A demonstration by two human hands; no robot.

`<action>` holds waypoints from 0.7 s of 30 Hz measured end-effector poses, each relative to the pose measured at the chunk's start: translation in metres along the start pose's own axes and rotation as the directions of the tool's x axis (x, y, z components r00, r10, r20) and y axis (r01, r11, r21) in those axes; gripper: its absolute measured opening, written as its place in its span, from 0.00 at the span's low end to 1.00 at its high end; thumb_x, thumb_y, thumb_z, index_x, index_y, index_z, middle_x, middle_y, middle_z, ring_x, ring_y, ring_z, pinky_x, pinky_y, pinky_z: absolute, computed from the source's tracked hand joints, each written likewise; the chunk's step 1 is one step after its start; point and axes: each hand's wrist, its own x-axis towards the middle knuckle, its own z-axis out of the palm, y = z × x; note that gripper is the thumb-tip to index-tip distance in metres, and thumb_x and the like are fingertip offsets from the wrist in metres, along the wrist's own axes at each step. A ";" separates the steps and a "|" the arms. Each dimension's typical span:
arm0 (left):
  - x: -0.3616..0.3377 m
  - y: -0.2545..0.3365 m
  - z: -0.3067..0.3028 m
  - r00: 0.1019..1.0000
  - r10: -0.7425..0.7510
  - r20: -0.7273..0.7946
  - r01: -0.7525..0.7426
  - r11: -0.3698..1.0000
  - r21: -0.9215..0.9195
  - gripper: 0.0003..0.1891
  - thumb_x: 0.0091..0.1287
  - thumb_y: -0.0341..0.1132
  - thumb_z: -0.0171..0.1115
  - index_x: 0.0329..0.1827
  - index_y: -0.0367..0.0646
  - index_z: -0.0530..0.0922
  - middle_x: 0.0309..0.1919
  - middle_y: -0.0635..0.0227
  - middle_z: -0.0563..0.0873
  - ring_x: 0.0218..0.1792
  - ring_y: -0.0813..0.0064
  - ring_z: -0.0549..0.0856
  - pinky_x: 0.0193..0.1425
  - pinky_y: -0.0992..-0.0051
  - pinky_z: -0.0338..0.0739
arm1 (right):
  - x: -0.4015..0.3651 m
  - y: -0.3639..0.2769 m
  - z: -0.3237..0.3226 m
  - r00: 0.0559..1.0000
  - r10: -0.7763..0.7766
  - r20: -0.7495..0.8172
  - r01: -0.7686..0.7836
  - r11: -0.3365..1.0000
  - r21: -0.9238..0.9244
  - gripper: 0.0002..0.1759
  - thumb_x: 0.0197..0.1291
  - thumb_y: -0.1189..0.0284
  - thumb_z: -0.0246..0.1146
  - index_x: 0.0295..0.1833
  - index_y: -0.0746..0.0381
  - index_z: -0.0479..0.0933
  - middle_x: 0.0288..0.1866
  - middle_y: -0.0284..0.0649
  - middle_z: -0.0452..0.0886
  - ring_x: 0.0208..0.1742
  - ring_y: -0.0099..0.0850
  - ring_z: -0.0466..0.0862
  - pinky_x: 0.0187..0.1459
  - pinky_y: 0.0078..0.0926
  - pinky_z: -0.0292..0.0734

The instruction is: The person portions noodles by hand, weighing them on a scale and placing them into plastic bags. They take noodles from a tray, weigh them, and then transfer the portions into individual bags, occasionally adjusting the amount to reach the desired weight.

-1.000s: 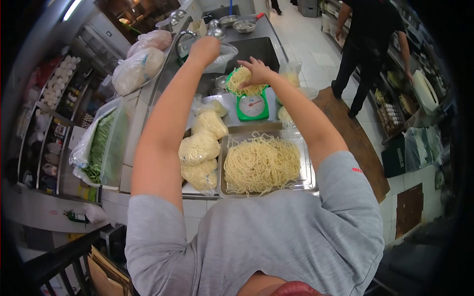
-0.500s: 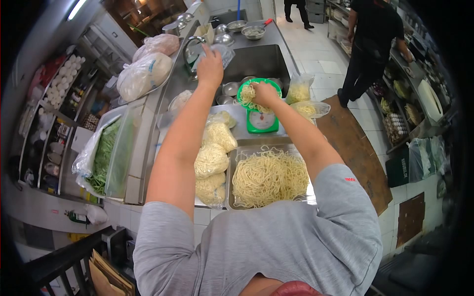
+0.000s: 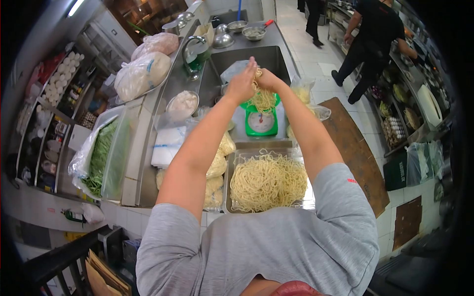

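Note:
My right hand [image 3: 270,81] is closed around a bunch of yellow noodles [image 3: 264,101], whose strands hang over the green weighing scale [image 3: 261,124]. Beside it, my left hand [image 3: 242,85] has its fingers pressed together and pointing up, with a clear plastic bag [image 3: 234,71] at its far side. Noodle strands also show between the two hands. Nearer to me, a metal tray [image 3: 228,193] holds a large heap of loose noodles [image 3: 268,181]. Bagged noodles [image 3: 215,190] lie left of the tray, partly behind my left forearm.
A sink [image 3: 276,59] lies beyond the scale. Left are a bowl of whitish food [image 3: 183,103], a stack of plastic bags [image 3: 168,148] and a bin of green vegetables [image 3: 104,153]. More bagged noodles [image 3: 302,90] sit right. A person in black [image 3: 377,34] stands at the right-hand shelves.
My left hand has come down and right with the plastic bag, close to my right hand. My right hand has lifted noodles off the scale's pan. People in the background have shifted.

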 end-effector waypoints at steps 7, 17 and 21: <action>-0.015 0.014 0.003 0.991 -0.114 -0.077 0.104 0.987 -0.120 0.34 0.56 0.28 0.54 0.70 0.41 0.60 0.71 0.61 0.60 0.59 0.55 0.74 0.54 0.63 0.76 | 0.021 0.009 -0.009 0.891 0.160 0.426 -0.443 0.520 0.731 0.12 0.63 0.66 0.57 0.43 0.65 0.76 0.39 0.43 0.83 0.38 0.34 0.85 0.38 0.39 0.82; -0.003 -0.011 0.016 0.892 -0.396 -0.216 0.325 0.896 -0.301 0.33 0.56 0.38 0.62 0.66 0.41 0.65 0.61 0.54 0.74 0.57 0.53 0.76 0.57 0.65 0.73 | 0.026 -0.010 0.015 0.921 -0.049 0.387 -0.359 0.282 0.890 0.11 0.64 0.68 0.58 0.47 0.64 0.73 0.38 0.41 0.80 0.39 0.34 0.82 0.43 0.37 0.81; 0.008 -0.033 0.003 0.891 -0.378 -0.249 0.301 0.906 -0.297 0.30 0.56 0.39 0.62 0.63 0.39 0.69 0.53 0.53 0.80 0.55 0.53 0.78 0.55 0.64 0.73 | -0.001 -0.054 0.009 0.951 0.032 0.307 -0.226 0.750 0.621 0.10 0.59 0.70 0.62 0.45 0.62 0.77 0.36 0.40 0.81 0.36 0.31 0.81 0.38 0.33 0.78</action>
